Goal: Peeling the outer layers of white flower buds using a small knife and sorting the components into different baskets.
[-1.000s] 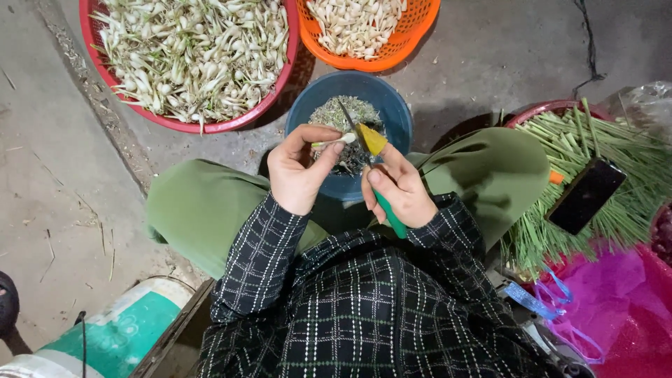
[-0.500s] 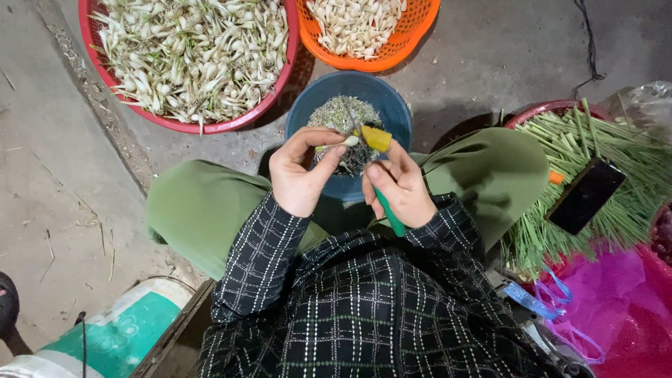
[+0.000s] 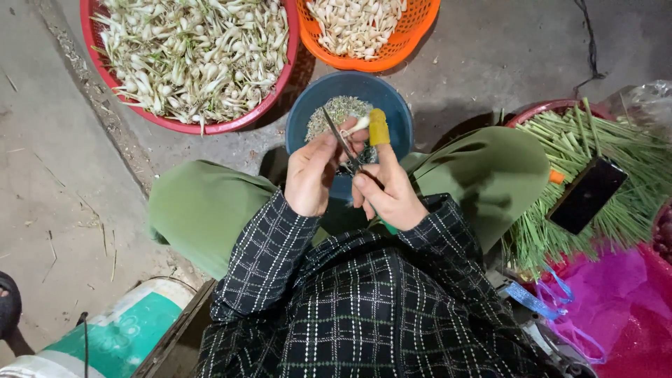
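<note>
Bare concrete floor (image 3: 490,63) with scattered debris, person seated low, knees in green trousers spread around a blue bowl (image 3: 399,115) of trimmings so cuttings likely drop straight in. Left hand (image 3: 311,175) pinches a small white bulb (image 3: 358,124) over the bowl, while right hand (image 3: 388,189), yellow guard (image 3: 379,127) on one finger, grips a thin blade (image 3: 341,143) against it. Red basin (image 3: 210,126) of untrimmed bulbs and orange basket (image 3: 413,38) of bulbs sit just beyond; green stalks (image 3: 560,140) and a dark phone (image 3: 586,194) at right.

Bare, dusty grey concrete floor (image 3: 63,175)
</note>
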